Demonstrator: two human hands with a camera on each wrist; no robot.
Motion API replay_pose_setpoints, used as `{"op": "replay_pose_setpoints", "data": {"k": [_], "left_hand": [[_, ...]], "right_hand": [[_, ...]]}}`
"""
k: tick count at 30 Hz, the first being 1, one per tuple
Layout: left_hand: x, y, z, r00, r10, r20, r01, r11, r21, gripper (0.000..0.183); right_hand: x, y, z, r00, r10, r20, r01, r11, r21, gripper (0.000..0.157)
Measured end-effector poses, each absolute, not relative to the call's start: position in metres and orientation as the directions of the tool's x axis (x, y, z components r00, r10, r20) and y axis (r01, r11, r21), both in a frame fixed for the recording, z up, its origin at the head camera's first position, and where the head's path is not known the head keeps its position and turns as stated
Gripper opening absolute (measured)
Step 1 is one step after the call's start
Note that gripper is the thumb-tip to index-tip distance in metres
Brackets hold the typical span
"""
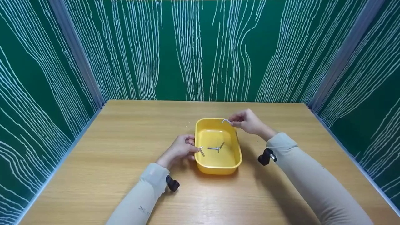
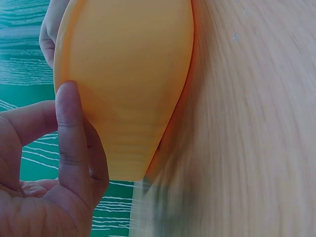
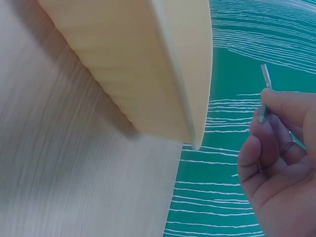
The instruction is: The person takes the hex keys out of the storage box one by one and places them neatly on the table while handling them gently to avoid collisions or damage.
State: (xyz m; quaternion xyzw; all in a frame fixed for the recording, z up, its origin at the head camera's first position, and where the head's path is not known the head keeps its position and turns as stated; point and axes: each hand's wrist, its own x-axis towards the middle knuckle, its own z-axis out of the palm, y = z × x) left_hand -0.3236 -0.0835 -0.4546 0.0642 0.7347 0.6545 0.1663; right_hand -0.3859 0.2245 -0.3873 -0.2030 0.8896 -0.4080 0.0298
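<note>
A yellow plastic tub (image 1: 218, 170) with rounded corners stands on the wooden table. My left hand (image 1: 182, 146) grips its left rim, thumb over the edge and fingers along the outer wall. Above the tub's far right corner, my right hand (image 1: 248, 122) pinches a small bent metal hex key (image 3: 265, 79) between thumb and fingertips. Several similar metal pieces (image 1: 215, 148) lie crossed on the tub floor. Another short bent piece (image 1: 202, 152) shows beside my left thumb; whether it touches the thumb I cannot tell.
The wooden table (image 1: 131, 131) reaches back to a green wall (image 1: 212, 62) with white wavy lines. Similar side walls stand left and right. A small black wrist camera is strapped to each sleeve (image 1: 312, 168).
</note>
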Motion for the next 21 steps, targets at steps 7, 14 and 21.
{"op": "replay_pose_setpoints", "data": {"k": [7,14,21], "left_hand": [[-0.323,-0.083,-0.454,-0.939,0.302,-0.164,-0.136,0.112,0.984,0.063],[-0.323,-0.084,-0.454,-0.94,0.297,-0.168,-0.142,0.108,0.984,0.067],[-0.323,-0.084,-0.455,-0.94,0.296,-0.172,-0.144,0.114,0.983,0.063]], "right_hand": [[-0.382,0.23,-0.386,-0.92,-0.365,0.141,-0.345,0.59,-0.73,0.015],[-0.381,0.236,-0.388,-0.928,-0.338,0.156,-0.339,0.594,-0.729,0.015],[-0.379,0.242,-0.386,-0.927,-0.336,0.166,-0.342,0.581,-0.739,0.016]]}}
